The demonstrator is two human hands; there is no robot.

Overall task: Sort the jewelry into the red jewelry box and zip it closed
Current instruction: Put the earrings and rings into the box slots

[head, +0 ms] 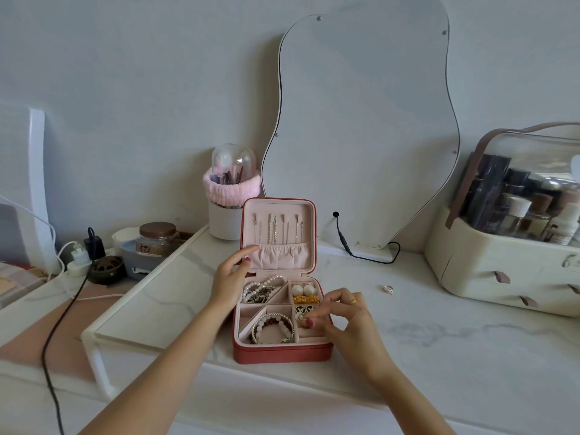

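Note:
The red jewelry box (pixel 279 353) lies open on the white marble table, its pink lid (pixel 279 233) standing upright with chains hanging inside. Its compartments hold a pearl necklace (pixel 265 285), two pearl earrings (pixel 303 289), gold pieces (pixel 306 299) and beaded bracelets (pixel 273 328). My left hand (pixel 230 277) rests against the box's left side, fingertips touching the lid's lower edge. My right hand (pixel 342 315) pinches a small earring (pixel 301 317) over the right-hand compartments. A silver ring (pixel 388 289) lies loose on the table to the right of the box.
A wavy mirror (pixel 361 120) leans on the wall behind the box, its black cable (pixel 367 255) trailing on the table. A brush holder with a pink band (pixel 230 202) stands back left. A cosmetics organiser (pixel 508 246) fills the right. Jars, plugs and cords crowd the left.

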